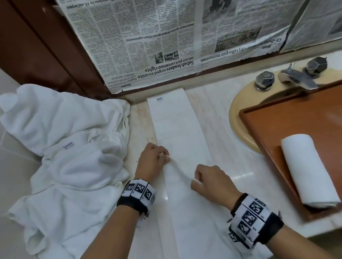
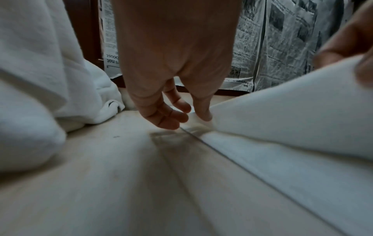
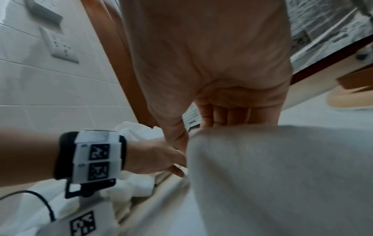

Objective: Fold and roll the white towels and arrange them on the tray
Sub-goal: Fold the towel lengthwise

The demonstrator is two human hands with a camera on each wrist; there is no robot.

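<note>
Now my left hand [image 1: 152, 161] and right hand [image 1: 210, 181] each pinch the raised edge of the long folded towel [image 1: 176, 124] lying on the table [image 1: 215, 106]. I'd lay that edge over evenly, keeping the strip straight before rolling. One rolled towel [image 1: 308, 170] already lies in the wooden tray [image 1: 307, 111]; unfolded towels [image 1: 65, 156] wait left.

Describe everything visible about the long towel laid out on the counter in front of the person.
The long towel is white, soft-looking cloth folded into a narrow strip, lying flat on the pale marble counter. A small label sits at its far end near the newspaper. Its near end hangs past the counter edge. The left hand pinches its left edge; the right hand lifts a layer, raising a taut fold between them.
</note>
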